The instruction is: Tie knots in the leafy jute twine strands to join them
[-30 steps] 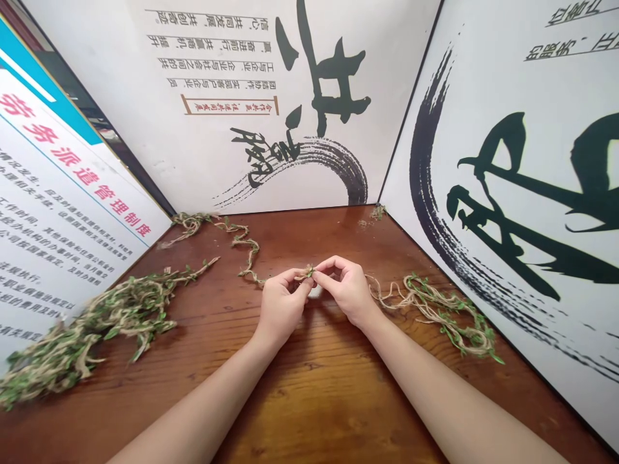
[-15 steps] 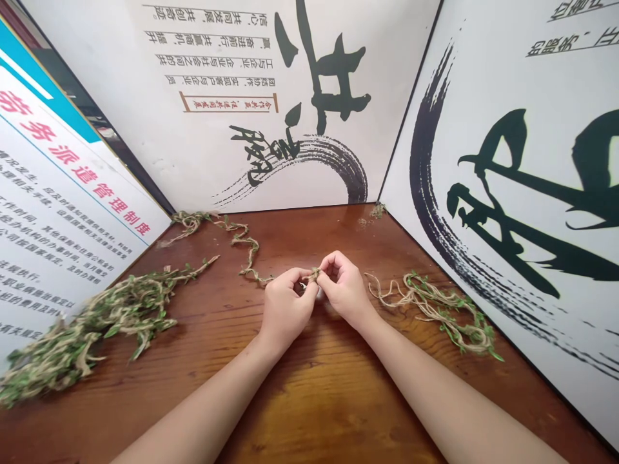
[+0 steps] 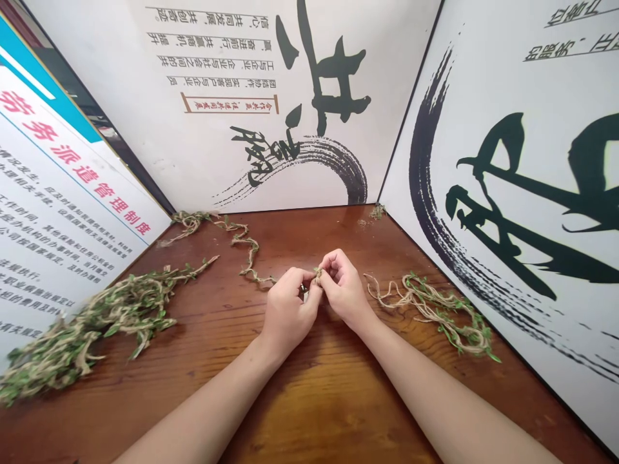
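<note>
A length of jute twine with small green leaves [image 3: 250,258] runs from the table's back left in a wavy line to my hands. My left hand [image 3: 291,304] pinches it between thumb and fingers. Touching it from the other side, my right hand [image 3: 342,283] grips the same twine, its thumb and fingertips pressed together. A short bit of the twine shows between the fingertips; the rest there is hidden. Both hands are held close together over the middle of the wooden table [image 3: 309,399].
A large heap of leafy twine [image 3: 97,328] lies at the left. Another loose bundle of leafy twine [image 3: 449,312] lies to the right, near the right panel [image 3: 512,193]. Loose scraps [image 3: 378,211] sit in the back corner. White printed panels enclose the table's back and sides.
My left hand has shifted slightly right and its fingers have curled more. The bit of twine between the fingertips has tilted more upright. The bundles lie where they were.
</note>
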Available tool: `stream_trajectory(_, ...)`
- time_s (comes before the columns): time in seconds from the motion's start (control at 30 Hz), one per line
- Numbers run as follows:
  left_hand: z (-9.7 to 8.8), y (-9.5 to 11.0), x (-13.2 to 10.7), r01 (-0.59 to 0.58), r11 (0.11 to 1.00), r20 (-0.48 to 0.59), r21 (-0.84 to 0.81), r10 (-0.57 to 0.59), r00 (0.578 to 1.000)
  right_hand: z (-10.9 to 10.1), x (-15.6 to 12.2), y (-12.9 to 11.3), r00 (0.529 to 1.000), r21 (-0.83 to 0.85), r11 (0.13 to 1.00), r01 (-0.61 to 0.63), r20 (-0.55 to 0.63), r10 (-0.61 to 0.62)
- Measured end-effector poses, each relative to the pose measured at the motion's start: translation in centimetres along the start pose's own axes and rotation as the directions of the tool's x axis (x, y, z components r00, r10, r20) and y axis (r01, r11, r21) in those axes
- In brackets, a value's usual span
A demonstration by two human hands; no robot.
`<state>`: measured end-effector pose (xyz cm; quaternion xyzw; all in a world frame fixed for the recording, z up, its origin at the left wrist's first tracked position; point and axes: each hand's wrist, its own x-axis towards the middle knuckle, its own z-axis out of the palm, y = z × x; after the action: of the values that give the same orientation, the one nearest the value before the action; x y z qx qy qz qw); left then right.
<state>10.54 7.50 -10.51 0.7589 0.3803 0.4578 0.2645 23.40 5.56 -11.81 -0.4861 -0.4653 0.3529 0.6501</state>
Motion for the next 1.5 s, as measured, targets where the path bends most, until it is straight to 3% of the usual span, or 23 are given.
stream_trajectory(0.07,-0.1,0.0,0.3,0.117,0.984,0.024,-0.133,-0.114,0.993,-0.3,0.2,-0.1,0.996,0.113,0.991,-0.067,0.061,0.06)
stream_trajectory(0.2,-0.3,-0.3,0.9,0.362,0.853,0.144,-0.377,-0.332,0.932,-0.8,0.4,-0.3,0.968,0.32,0.923,-0.212,0.195,0.155)
stream_trajectory(0.37,-0.2,-0.1,0.7,0.284,0.822,0.146,-0.493,-0.243,0.959,-1.2,0.5,-0.2,0.95,0.42,0.861,-0.286,0.239,0.199)
stream_trajectory(0.53,-0.1,0.0,0.5,0.192,0.887,0.136,-0.42,-0.147,0.98,-1.4,0.6,-0.3,0.94,0.417,0.848,-0.328,0.231,0.25)
stream_trajectory(0.8,0.0,-0.4,0.6,0.287,0.819,0.211,-0.498,-0.206,0.955,-2.0,1.0,-0.5,0.924,0.457,0.808,-0.371,0.268,0.273)
stream_trajectory(1.07,-0.2,0.0,1.1,0.445,0.733,0.328,-0.515,-0.311,0.892,-1.7,0.8,-0.6,0.929,0.45,0.821,-0.351,0.281,0.242)
stream_trajectory(1.5,0.3,-0.4,1.2,0.437,0.726,0.245,-0.531,-0.363,0.899,-1.7,0.7,0.3,0.921,0.5,0.79,-0.355,0.33,0.205)
